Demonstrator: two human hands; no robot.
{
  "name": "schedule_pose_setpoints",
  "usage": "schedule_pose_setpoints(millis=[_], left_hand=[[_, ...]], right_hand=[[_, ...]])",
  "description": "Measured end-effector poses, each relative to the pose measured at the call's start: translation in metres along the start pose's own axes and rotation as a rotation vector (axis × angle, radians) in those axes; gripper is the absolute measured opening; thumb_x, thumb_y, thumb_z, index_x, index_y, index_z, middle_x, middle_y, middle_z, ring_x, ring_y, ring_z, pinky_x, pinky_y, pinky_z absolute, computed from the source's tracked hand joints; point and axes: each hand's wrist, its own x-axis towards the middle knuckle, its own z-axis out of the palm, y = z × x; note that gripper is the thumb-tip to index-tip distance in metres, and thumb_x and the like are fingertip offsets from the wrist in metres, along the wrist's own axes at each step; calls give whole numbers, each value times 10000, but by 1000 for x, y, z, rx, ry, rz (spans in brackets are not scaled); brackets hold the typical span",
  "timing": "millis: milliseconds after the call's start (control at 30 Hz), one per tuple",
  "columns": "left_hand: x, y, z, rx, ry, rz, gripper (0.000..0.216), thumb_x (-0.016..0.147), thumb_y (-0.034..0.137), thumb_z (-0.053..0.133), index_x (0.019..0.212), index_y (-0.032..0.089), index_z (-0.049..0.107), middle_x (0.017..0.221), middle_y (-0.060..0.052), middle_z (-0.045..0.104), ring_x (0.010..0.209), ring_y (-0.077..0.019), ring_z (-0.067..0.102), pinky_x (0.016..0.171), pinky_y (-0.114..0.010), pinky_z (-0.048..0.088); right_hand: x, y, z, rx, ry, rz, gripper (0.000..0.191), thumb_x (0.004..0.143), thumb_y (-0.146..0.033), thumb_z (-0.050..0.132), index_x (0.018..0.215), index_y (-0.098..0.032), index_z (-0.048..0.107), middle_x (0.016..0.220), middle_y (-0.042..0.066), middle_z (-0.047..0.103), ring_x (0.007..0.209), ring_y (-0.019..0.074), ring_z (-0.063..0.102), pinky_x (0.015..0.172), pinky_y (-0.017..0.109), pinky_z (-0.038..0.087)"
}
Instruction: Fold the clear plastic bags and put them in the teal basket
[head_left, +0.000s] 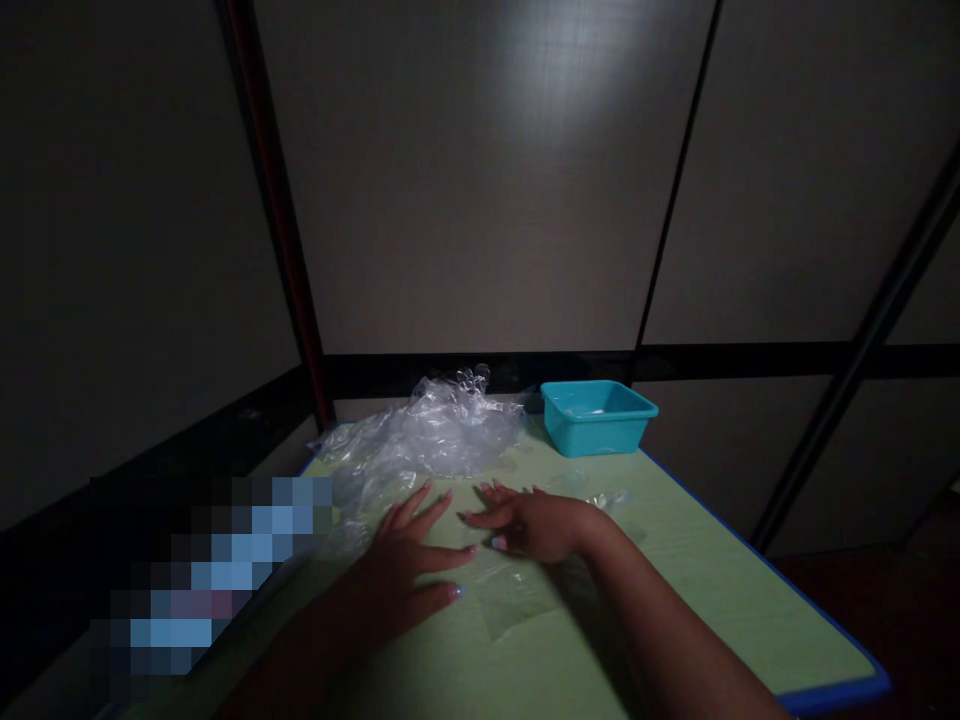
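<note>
One clear film (517,605) lying on desk (750,610) near right hand (546,524), fingers bending, grip not discernible; left hand (407,555) spreading wide; crumpled plastic pile (442,430) lying beyond, left of turquoise tub (600,437).

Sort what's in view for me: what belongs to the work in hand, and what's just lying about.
Likely part of the work:
Left hand, fingers spread
Right hand, over thin clear film
Heap of clear plastic, beyond the left hand
Table, the surface beneath

Apparently just lying about:
Teal basin, apart from both hands
</note>
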Motion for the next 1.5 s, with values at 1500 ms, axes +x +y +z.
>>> schedule_pose_setpoints(millis=[1500], left_hand=[[-3, 7, 7, 110, -127, -78, 558, 791, 590, 507, 1305, 429, 361, 1479, -52, -5, 1336, -352, -31, 1011, -610, 90]], right_hand=[[4, -14, 8, -163, -126, 28, 530, 889, -326, 320, 1401, -322, 182, 1483, 32, -16, 1345, 238, -42, 992, 629, 98]])
